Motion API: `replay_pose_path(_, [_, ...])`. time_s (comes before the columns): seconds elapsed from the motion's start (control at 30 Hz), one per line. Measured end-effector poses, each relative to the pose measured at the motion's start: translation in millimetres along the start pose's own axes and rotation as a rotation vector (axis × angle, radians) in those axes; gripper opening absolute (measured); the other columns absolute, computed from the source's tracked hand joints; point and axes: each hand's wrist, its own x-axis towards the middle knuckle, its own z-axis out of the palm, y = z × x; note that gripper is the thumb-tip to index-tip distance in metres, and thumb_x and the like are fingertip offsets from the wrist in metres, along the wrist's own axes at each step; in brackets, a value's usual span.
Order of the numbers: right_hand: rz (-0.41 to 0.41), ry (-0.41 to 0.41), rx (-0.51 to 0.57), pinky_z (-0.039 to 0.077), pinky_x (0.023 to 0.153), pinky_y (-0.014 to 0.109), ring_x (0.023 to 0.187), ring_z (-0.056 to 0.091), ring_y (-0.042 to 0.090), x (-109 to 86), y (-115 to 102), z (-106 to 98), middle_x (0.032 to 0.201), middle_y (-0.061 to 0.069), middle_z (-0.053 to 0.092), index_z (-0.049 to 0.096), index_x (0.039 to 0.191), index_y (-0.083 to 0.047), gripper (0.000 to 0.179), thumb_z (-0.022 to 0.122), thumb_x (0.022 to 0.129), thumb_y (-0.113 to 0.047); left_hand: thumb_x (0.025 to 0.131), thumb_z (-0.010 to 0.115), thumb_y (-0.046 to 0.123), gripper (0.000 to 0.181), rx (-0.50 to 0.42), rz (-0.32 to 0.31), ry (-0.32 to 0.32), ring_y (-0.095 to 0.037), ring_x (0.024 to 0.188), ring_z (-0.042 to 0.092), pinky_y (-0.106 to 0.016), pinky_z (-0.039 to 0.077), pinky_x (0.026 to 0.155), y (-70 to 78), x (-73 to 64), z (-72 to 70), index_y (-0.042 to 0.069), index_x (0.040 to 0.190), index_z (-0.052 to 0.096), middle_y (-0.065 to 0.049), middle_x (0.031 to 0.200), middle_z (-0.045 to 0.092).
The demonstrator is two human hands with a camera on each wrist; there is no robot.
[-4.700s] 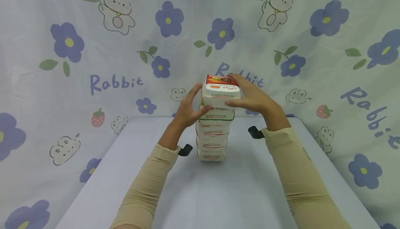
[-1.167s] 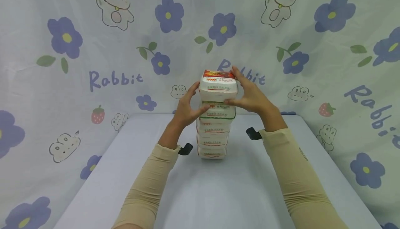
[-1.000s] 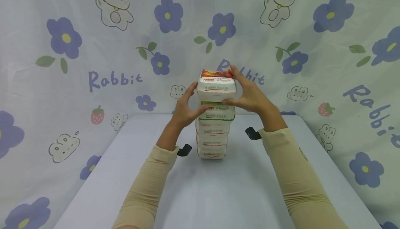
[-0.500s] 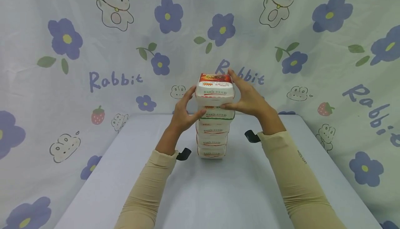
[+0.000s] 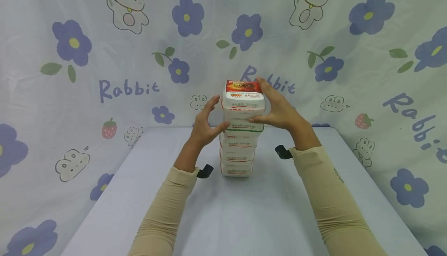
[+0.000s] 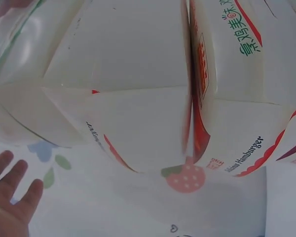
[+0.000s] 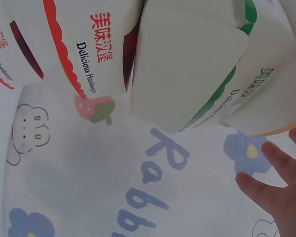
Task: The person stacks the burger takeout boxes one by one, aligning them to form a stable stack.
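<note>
A white paper burger box [image 5: 243, 104] with a red picture on its lid tops a stack in the head view. Directly below it is a green-edged burger box [image 5: 244, 128], above several red-edged burger boxes [image 5: 237, 157]. My right hand [image 5: 281, 110] holds the top box at its right side, thumb on the front and fingers by the far corner. At the left, my left hand [image 5: 206, 126] is spread, its upper fingers slightly apart from the top box. Its thumb lies before the green-edged box; contact is unclear. Both wrist views show spread fingers near the boxes.
The stack stands on a white table [image 5: 237, 217], a little uneven from box to box. Behind and beside the table hangs a pale curtain [image 5: 132, 62] printed with flowers and rabbits. Black wrist cameras [image 5: 205, 171] stick out inward from both cuffs.
Over the last seconds the top box shifted left, dipped, then moved slightly right in the last half second. The right hand moved along with it. A gap opened between it and my left fingers.
</note>
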Motion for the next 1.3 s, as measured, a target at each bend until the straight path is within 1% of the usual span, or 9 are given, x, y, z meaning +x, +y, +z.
replay_pose_path(0.1, [0.000,0.004,-0.007,0.020,0.113,0.055,0.146,0.011,0.014,-0.4,0,0,0.161,-0.011,0.010,0.010,0.158,-0.025,0.124,0.088,0.065,-0.047,0.084,0.061,0.065,0.091,-0.009,0.001,-0.002,-0.019,0.140,0.033,-0.040,0.031,0.111,0.1,0.7,-0.5,0.013,0.153,0.031,-0.005,0.154,0.036])
replay_pose_path(0.33, [0.040,-0.013,-0.009,0.020,0.112,0.058,0.146,0.010,0.014,-2.2,2,0,0.160,-0.016,0.007,0.007,0.157,-0.035,0.124,0.088,0.064,-0.051,0.084,0.060,0.066,0.089,-0.013,-0.020,-0.011,-0.015,0.140,0.032,-0.040,0.031,0.111,-0.4,1.0,-1.9,0.019,0.153,0.029,0.003,0.152,0.037])
replay_pose_path(0.47, [0.032,-0.010,-0.005,0.021,0.111,0.060,0.146,0.011,0.015,-2.4,3,0,0.160,-0.015,0.008,0.008,0.157,-0.035,0.124,0.088,0.063,-0.051,0.084,0.060,0.065,0.088,-0.016,-0.018,-0.010,-0.015,0.140,0.031,-0.042,0.031,0.111,-0.6,1.9,-1.8,0.021,0.153,0.029,0.004,0.153,0.037])
replay_pose_path(0.67, [0.026,-0.015,0.007,0.020,0.112,0.059,0.146,0.010,0.014,-3.6,4,-1,0.160,-0.016,0.009,0.009,0.157,-0.032,0.124,0.088,0.063,-0.051,0.085,0.060,0.065,0.088,-0.017,-0.011,-0.006,-0.016,0.139,0.033,-0.042,0.032,0.111,-1.9,1.5,-2.5,0.017,0.153,0.030,0.001,0.152,0.039])
replay_pose_path(0.87, [0.055,-0.021,0.017,0.020,0.111,0.060,0.146,0.009,0.013,-8.2,6,-1,0.160,-0.014,0.008,0.006,0.154,-0.043,0.123,0.088,0.063,-0.052,0.084,0.060,0.066,0.090,-0.019,-0.009,0.012,-0.017,0.139,0.034,-0.041,0.032,0.111,-1.3,-0.5,-4.8,0.017,0.153,0.029,-0.006,0.152,0.039])
replay_pose_path(0.97, [0.070,-0.028,0.020,0.020,0.110,0.062,0.146,0.009,0.014,-10.1,6,-1,0.161,-0.012,0.008,0.006,0.154,-0.045,0.123,0.088,0.063,-0.054,0.084,0.061,0.065,0.089,-0.030,-0.004,0.017,-0.018,0.138,0.035,-0.043,0.032,0.110,-0.2,-0.9,-5.8,0.018,0.153,0.030,-0.006,0.151,0.040])
replay_pose_path(1.03, [0.078,-0.031,0.016,0.021,0.110,0.063,0.146,0.011,0.016,-10.4,7,-1,0.161,-0.012,0.008,0.005,0.153,-0.046,0.122,0.087,0.063,-0.055,0.084,0.061,0.065,0.089,-0.030,0.000,0.013,-0.018,0.138,0.035,-0.043,0.032,0.110,0.3,-0.5,-5.8,0.018,0.153,0.030,-0.004,0.151,0.041])
replay_pose_path(1.17, [0.079,-0.041,0.009,0.023,0.109,0.064,0.146,0.016,0.020,-8.3,6,-1,0.160,-0.008,0.016,0.004,0.154,-0.045,0.120,0.084,0.066,-0.057,0.085,0.058,0.066,0.088,-0.010,0.010,-0.007,-0.017,0.138,0.035,-0.042,0.032,0.110,0.4,3.0,-4.7,0.017,0.152,0.030,0.000,0.150,0.041])
replay_pose_path(1.3, [0.086,-0.049,0.021,0.024,0.108,0.064,0.145,0.021,0.024,-5.2,5,-2,0.157,-0.001,0.027,0.003,0.154,-0.044,0.118,0.082,0.068,-0.059,0.086,0.055,0.067,0.088,0.004,0.009,-0.020,-0.017,0.138,0.036,-0.042,0.033,0.110,-0.1,8.1,-3.4,0.015,0.152,0.030,-0.001,0.151,0.040])
